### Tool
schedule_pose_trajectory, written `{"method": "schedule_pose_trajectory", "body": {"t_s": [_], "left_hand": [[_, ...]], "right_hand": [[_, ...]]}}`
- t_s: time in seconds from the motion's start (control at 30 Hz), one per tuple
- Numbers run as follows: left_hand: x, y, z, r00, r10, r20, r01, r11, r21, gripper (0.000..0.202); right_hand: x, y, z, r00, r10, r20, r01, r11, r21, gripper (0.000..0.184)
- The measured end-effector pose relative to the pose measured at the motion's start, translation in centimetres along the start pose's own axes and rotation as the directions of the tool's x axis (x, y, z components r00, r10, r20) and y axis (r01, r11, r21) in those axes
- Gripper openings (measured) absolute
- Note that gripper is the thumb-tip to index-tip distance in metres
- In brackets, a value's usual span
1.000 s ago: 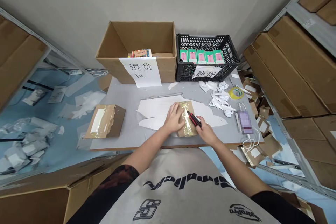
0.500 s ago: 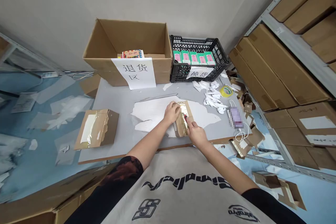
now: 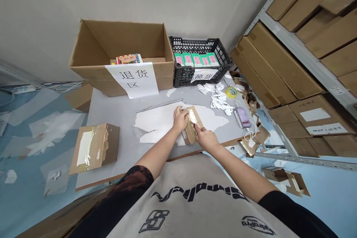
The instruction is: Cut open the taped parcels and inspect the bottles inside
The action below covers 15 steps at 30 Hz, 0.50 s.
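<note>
A small cardboard parcel (image 3: pixel 192 124) wrapped in glossy tape lies near the front edge of the grey table (image 3: pixel 119 111), on a torn white sheet (image 3: pixel 158 119). My left hand (image 3: pixel 180 118) is curled over the parcel's left end and holds it down. My right hand (image 3: pixel 205 138) is closed at the parcel's near right side; a red and black cutter was in it a moment ago, and only a sliver shows by the fingers now.
A big open carton (image 3: pixel 122 55) with a paper sign stands at the back. Beside it sits a black crate (image 3: pixel 199 59) of green and pink packs. A taped parcel (image 3: pixel 93 148) lies front left. Paper scraps (image 3: pixel 219 98), tape roll (image 3: pixel 231 92), shelves of boxes (image 3: pixel 279 70) right.
My right hand has drawn toward me along the parcel's right side, and the cutter is now mostly hidden. The view has swung to the right.
</note>
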State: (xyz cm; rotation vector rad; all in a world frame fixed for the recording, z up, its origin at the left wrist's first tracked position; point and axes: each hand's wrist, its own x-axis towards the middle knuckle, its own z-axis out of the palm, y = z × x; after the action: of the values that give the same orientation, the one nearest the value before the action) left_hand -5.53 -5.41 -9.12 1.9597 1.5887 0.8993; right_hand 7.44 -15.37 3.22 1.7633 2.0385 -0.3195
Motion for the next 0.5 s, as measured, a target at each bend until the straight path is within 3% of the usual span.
{"method": "schedule_pose_trajectory", "body": {"t_s": [0.13, 0.5], "left_hand": [[0.2, 0.1, -0.3, 0.99, 0.132, 0.043, -0.134, 0.989, 0.063, 0.023], [-0.1, 0.5, -0.5, 0.996, 0.09, 0.031, -0.092, 0.992, 0.083, 0.027]], "right_hand": [[-0.8, 0.1, -0.3, 1.0, -0.015, 0.008, 0.015, 1.0, -0.003, 0.057], [-2.5, 1.4, -1.3, 0.992, -0.098, 0.079, 0.1, 0.995, -0.017, 0.047]]}}
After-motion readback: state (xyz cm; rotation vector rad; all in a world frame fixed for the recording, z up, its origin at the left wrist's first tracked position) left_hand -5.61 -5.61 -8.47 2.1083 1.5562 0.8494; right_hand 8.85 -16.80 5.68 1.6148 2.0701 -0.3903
